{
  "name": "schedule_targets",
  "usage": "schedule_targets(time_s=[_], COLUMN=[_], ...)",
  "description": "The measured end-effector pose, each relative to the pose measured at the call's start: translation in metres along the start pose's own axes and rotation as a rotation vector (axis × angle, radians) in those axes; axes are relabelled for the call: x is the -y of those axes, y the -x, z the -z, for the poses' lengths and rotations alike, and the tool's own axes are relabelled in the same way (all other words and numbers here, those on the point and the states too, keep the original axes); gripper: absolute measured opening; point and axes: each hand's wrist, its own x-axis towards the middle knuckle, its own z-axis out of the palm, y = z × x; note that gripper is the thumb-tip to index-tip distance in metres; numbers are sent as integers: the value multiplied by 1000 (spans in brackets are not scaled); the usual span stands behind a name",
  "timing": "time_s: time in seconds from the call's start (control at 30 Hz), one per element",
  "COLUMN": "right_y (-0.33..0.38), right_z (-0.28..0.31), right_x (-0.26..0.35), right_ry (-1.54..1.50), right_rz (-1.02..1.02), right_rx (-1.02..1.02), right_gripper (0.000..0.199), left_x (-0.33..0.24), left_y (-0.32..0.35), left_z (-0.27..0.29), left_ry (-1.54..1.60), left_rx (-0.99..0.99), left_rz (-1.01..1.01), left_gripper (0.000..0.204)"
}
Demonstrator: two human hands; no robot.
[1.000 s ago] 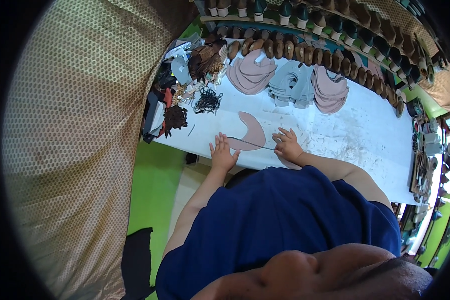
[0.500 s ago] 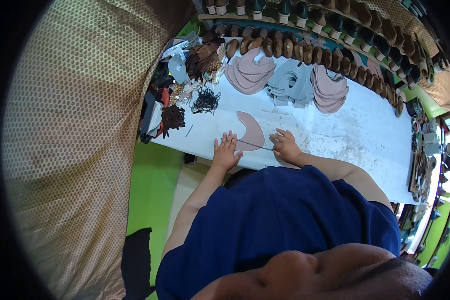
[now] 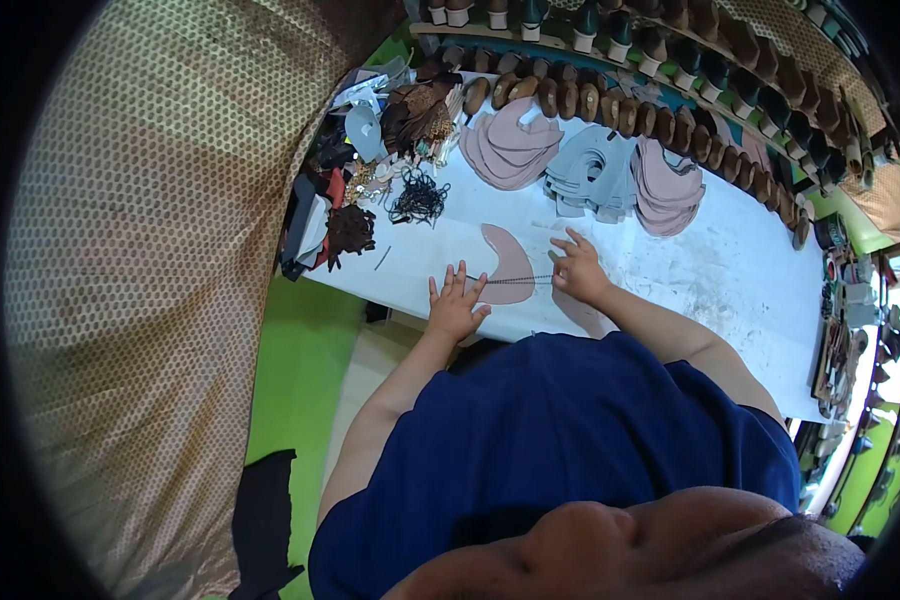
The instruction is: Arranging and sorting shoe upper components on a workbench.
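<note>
A pink crescent-shaped shoe-upper piece [image 3: 511, 254] lies on the white table close to its near edge. Across its lower part runs a thin dark strip [image 3: 520, 280], like a cord or narrow trim. My left hand [image 3: 457, 309] rests with spread fingers at the strip's left end, its fingertips by the piece's edge. The strip's right end is pinched between the thumb and forefinger of my right hand [image 3: 580, 273], the other fingers lifted. Whether the strip is raised off the pink piece is too small to tell.
Stacks of pink cut pieces [image 3: 510, 150] and grey cut pieces [image 3: 592, 175] lie farther back, before a row of brown shoe lasts [image 3: 625, 112]. At the left are a tangle of black cords [image 3: 419, 198] and brown strips [image 3: 351, 231]. A patterned curtain [image 3: 160, 300] hangs left.
My right hand has risen slightly away from me with the strip's end, so the strip slants more. My left hand stays nearly in place. The whole view has shifted a little.
</note>
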Motion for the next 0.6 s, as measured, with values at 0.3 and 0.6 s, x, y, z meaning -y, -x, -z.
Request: schedule_targets(time_s=[0.3,0.6], right_y=[-72,-101], right_z=[9,-16], right_x=[-1,-2], right_ry=[206,343], right_rz=[-108,8], right_rx=[272,225], right_gripper=[28,52], left_x=[-1,3], left_y=[1,-3], left_z=[0,-6], left_ry=[3,-34], left_rx=[13,-41], left_rz=[20,6], left_gripper=[67,61])
